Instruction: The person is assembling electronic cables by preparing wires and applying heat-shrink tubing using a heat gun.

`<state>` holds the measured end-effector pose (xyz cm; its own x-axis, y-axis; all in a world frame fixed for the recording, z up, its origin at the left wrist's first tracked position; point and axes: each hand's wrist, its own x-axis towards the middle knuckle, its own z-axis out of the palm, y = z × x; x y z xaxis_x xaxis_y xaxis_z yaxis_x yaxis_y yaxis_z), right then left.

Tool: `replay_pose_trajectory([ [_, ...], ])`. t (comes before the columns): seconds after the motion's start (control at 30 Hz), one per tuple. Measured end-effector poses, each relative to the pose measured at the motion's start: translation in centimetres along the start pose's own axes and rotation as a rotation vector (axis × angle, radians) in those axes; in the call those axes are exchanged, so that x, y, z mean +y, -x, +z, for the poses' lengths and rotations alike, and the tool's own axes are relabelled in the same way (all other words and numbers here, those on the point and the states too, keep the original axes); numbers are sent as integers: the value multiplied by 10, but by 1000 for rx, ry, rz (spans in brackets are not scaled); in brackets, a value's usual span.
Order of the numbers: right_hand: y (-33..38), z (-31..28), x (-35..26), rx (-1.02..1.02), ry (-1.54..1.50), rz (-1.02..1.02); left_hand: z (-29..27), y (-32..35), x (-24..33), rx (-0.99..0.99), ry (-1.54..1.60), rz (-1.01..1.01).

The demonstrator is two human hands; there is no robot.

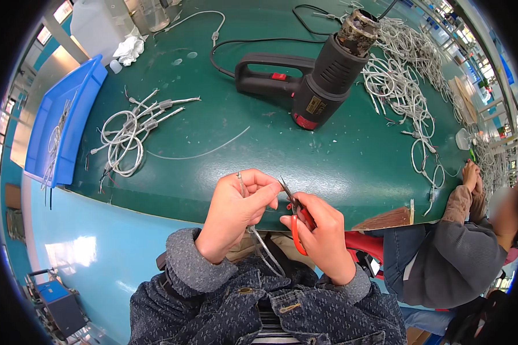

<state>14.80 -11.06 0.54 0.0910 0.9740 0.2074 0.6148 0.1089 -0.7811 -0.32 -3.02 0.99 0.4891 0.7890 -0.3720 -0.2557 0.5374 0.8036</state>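
My left hand (236, 210) is closed on a thin grey cable (265, 253). One end of the cable shows above the fingers, and the rest hangs in a loop over my lap. My right hand (323, 233) grips a pair of scissors (295, 221) with red handles. Their dark pointed blades tilt up and left, the tips close beside my left fingertips. Both hands are in front of the near edge of the green table (201, 190). Whether the blades touch the cable I cannot tell.
A black heat gun (328, 75) stands nozzle up on the table. Coiled cables (126, 132) lie at left beside a blue tray (89, 92); a large cable heap (408, 57) lies at right. A wooden piece (385, 219) rests at the front edge. Another person (454, 259) works at the right.
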Motion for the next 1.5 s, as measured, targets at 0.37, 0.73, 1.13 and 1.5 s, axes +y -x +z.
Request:
replay_pose_trajectory([
  [0.37, -6, -1, 6, -83, 41, 88, -7, -16, -11, -13, -56, -72],
  [0.73, -23, -41, 24, -36, 469, 126, -14, -16, 0, -28, -210, -5],
  [1.13, -63, -8, 50, 66, 355, -215, -32, -49, 30, 53, -1414, 621],
  [1.5, -78, 19, 53, 79, 446, -128, -32, -44, 42, 106, -1104, 489],
])
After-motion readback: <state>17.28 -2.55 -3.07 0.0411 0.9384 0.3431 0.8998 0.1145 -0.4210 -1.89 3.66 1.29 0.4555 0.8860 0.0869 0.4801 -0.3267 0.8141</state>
